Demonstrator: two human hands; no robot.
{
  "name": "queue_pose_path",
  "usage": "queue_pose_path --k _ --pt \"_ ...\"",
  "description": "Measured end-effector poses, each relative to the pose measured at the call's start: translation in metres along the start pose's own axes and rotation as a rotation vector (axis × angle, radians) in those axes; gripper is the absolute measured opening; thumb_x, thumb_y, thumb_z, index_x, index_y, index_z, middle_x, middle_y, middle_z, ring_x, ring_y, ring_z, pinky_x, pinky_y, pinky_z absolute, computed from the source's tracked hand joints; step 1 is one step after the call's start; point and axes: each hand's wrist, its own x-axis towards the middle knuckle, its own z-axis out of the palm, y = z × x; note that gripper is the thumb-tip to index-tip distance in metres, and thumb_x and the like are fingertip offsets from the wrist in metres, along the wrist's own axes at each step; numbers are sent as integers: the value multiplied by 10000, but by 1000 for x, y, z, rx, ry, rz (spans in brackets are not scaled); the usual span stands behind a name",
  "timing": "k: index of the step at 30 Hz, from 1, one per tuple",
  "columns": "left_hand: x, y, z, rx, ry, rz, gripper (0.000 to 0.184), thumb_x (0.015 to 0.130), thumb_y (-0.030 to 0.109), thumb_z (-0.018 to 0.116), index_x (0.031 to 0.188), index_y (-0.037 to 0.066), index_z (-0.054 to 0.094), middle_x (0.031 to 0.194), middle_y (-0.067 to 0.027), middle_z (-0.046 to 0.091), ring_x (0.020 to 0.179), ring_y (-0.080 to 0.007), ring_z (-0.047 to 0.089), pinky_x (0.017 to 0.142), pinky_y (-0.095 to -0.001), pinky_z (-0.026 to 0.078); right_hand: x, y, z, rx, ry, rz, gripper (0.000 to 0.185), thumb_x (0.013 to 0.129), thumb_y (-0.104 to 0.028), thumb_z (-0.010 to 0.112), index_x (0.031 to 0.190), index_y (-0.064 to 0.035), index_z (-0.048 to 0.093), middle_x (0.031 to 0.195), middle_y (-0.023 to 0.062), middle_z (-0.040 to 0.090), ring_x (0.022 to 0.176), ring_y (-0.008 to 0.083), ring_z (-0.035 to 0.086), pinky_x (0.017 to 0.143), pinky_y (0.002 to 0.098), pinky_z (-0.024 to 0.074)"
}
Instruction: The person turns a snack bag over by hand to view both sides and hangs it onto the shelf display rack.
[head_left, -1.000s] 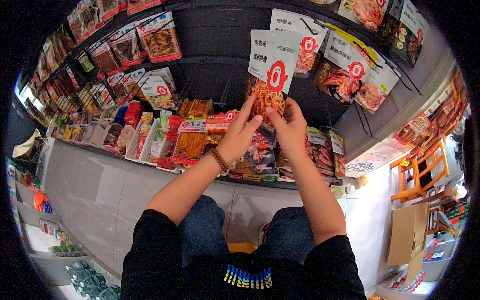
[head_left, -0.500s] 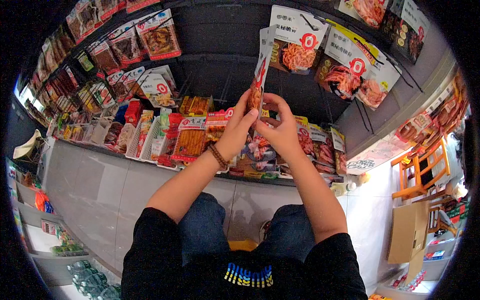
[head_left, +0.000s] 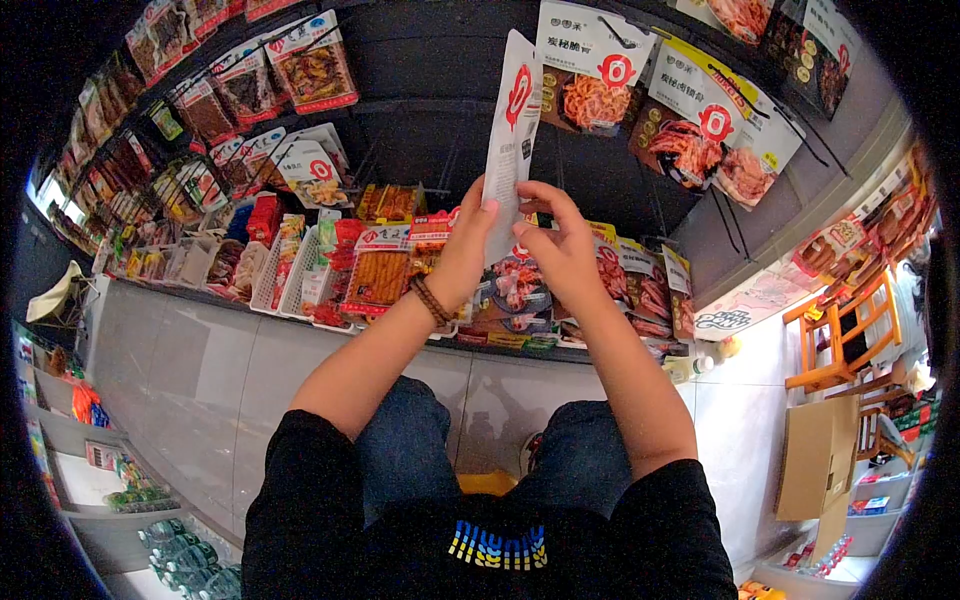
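Note:
A tall white snack packet [head_left: 513, 140] with a red logo stands upright in front of me, turned at an angle so its printed side shows. My left hand [head_left: 465, 250] is closed around the packet's left edge, with a beaded bracelet on that wrist. My right hand [head_left: 562, 245] has its thumb and bent fingers at the packet's lower right edge, gripping it. Just behind, another packet with a noodle-like picture [head_left: 590, 100] hangs from a hook. Below my hands lie several meat snack packs [head_left: 515, 285] on the low shelf, and a bag of brown sticks [head_left: 380, 275] leans to the left.
Hanging packets [head_left: 310, 65] fill the rack at left, with more packets [head_left: 690, 130] on hooks at right. White baskets [head_left: 292, 285] line the low shelf. A cardboard box [head_left: 812, 460] and a wooden chair [head_left: 850, 340] stand at right; green-capped bottles [head_left: 185, 555] sit lower left.
The packet has turned from nearly edge-on to show its white printed side, and its top has risen and shifted slightly left. Both hands still hold it.

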Motion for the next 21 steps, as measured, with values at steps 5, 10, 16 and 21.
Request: queue_pose_path --k 5,10,16,21 --pt "4 -2 -8 -31 -8 -30 455 875 339 317 1211 33 294 1105 -98 439 1010 -168 449 857 -296 362 1 2 -1 68 -2 -13 357 701 -28 567 1046 -66 487 995 46 467 914 141 461 700 262 456" --pt "5 -1 -9 -100 29 -94 526 861 414 293 1183 3 361 1128 -120 472 1017 -208 481 887 -325 363 2 -5 -5 105 -11 -14 303 734 1 502 1036 -24 482 1008 68 494 908 148 468 700 263 457" --pt "0 14 -4 -235 24 -195 478 882 354 276 1184 -9 346 1126 -142 464 997 -207 491 852 -317 388 7 -8 -15 184 97 39 226 762 -28 481 987 -13 493 944 69 531 845 143 506 649 262 465" --pt "1 12 -6 -300 87 -204 489 871 365 310 1176 -13 364 1128 -134 477 1002 -202 496 853 -307 387 13 0 -30 146 271 21 188 781 -47 460 960 -14 502 904 72 549 819 131 520 681 249 432"
